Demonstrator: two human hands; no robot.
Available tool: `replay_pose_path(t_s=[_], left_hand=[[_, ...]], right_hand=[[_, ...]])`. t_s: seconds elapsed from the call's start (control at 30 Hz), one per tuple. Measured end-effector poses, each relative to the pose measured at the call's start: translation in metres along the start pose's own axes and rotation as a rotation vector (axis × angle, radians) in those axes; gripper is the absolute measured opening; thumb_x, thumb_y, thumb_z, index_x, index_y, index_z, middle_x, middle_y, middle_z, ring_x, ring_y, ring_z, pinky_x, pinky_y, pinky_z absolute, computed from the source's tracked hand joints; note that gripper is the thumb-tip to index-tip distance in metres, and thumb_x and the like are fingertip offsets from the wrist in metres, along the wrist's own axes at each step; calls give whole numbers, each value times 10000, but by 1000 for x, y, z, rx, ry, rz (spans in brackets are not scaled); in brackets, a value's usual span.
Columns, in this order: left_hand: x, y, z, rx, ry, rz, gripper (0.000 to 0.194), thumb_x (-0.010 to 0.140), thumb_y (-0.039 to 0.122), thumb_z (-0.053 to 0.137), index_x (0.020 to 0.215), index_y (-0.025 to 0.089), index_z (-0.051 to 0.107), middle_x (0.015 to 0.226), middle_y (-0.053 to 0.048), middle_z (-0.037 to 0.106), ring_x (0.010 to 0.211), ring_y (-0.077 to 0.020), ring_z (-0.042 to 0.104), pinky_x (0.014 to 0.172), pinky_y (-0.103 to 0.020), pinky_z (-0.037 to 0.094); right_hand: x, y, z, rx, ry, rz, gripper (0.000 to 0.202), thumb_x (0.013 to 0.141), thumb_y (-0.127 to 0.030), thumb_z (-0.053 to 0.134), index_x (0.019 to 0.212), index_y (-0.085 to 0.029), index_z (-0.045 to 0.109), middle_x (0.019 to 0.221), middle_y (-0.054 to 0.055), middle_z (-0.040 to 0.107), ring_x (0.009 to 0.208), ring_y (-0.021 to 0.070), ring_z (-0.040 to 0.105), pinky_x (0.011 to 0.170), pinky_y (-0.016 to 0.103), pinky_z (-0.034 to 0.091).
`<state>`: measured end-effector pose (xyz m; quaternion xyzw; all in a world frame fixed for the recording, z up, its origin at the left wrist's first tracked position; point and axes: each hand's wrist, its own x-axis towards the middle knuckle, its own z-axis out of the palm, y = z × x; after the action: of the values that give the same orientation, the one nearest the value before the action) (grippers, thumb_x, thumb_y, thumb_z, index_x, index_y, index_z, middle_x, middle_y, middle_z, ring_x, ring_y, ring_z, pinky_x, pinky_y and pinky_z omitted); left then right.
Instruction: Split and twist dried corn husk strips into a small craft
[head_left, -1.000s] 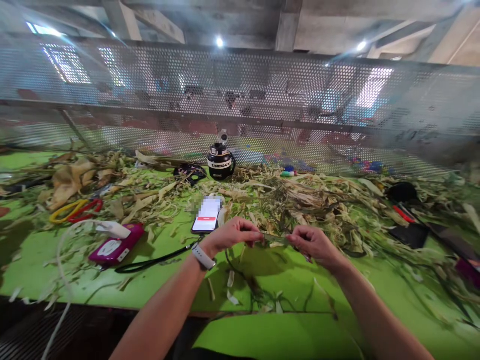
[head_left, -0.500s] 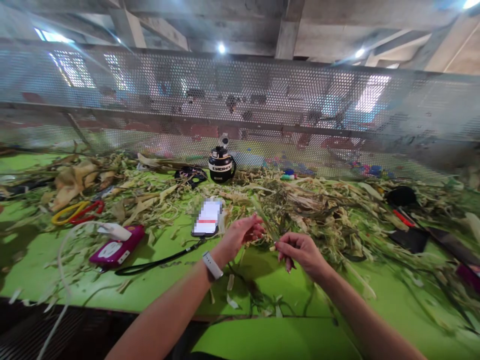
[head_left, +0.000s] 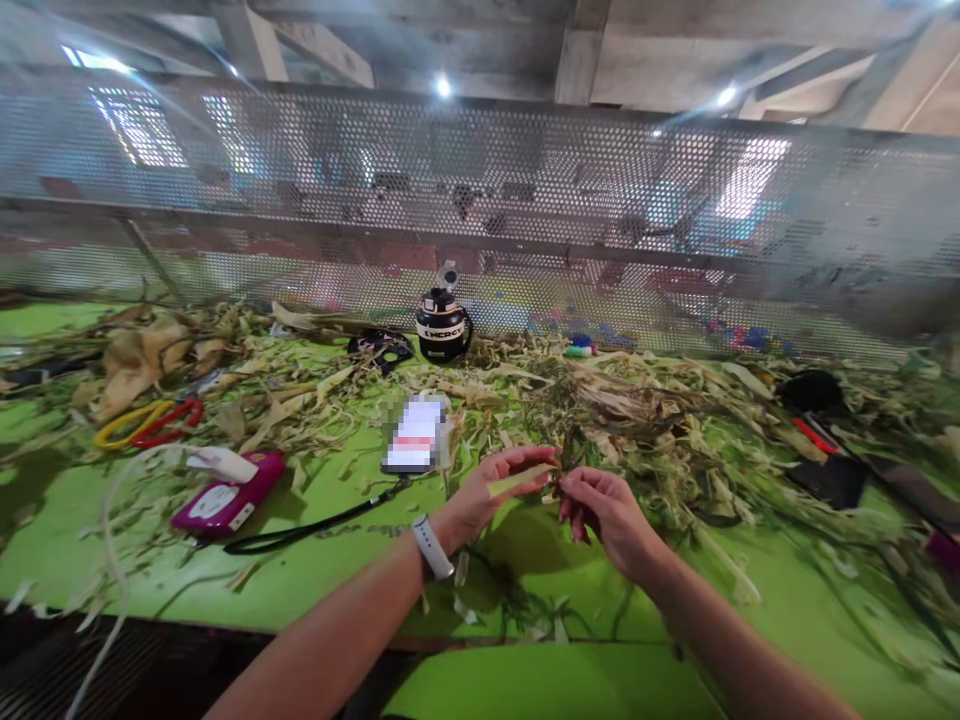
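Observation:
My left hand (head_left: 499,490), with a white watch band (head_left: 433,547) on its wrist, holds a pale green husk strip (head_left: 523,479) that lies across its fingers. Its fingertips meet those of my right hand (head_left: 600,508) above the green table (head_left: 337,560). The right hand is closed in a pinch on a small dark piece, too small to make out. Behind both hands spreads a heap of dry husk and leaf strips (head_left: 622,405).
A phone (head_left: 415,435) with a black strap lies left of my hands. Further left are a purple power bank (head_left: 229,495) with a white cable and red-handled scissors (head_left: 171,422). A black bottle (head_left: 441,328) stands before a perforated metal screen (head_left: 495,180).
My left hand has moved right and slightly down to meet my right hand. The pale strip now shows across its fingers. The right hand has barely moved.

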<state>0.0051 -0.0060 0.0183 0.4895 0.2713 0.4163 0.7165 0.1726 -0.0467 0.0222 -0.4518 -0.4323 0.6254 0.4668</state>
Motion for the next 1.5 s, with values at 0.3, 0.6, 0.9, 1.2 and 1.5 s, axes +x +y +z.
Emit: replay_pose_path(t_s=[0.3, 0.6, 0.9, 1.2, 1.5], left_hand=[[1, -1, 4, 135, 85, 16, 298, 704, 384, 652, 878, 146, 695, 849, -56, 687, 777, -154, 582, 738, -261, 438], [-1, -7, -1, 42, 103, -99, 323, 704, 335, 627, 979, 169, 662, 935, -72, 675, 812, -172, 603, 685, -265, 448], [1, -7, 8, 216, 124, -35, 292, 648, 413, 689, 612, 127, 642, 524, 24, 512, 523, -78, 404, 519, -220, 301], [2, -3, 7, 232, 178, -121, 383, 639, 472, 664, 491, 152, 515, 452, 44, 464, 449, -70, 390, 476, -225, 286], [0, -2, 3, 95, 98, -205, 439, 553, 527, 722, 559, 135, 524, 465, 50, 493, 430, -48, 428, 458, -191, 297]], right_hand=[[1, 8, 4, -55, -30, 41, 340, 658, -442, 692, 622, -142, 537, 492, -11, 625, 303, 67, 498, 304, 153, 317], [4, 4, 2, 53, 101, 10, 316, 651, -407, 710, 597, -146, 541, 484, -30, 599, 295, 40, 455, 291, 144, 301], [4, 9, 4, -38, -58, 65, 340, 666, -448, 688, 696, -128, 575, 538, -12, 629, 323, 49, 496, 322, 145, 326], [2, 9, 2, -371, -110, -38, 364, 745, -510, 573, 679, -156, 520, 532, -22, 593, 355, 70, 490, 360, 186, 382], [3, 4, -7, -871, -50, -830, 161, 777, -276, 632, 928, -232, 669, 848, 54, 590, 748, 144, 580, 633, 249, 494]])
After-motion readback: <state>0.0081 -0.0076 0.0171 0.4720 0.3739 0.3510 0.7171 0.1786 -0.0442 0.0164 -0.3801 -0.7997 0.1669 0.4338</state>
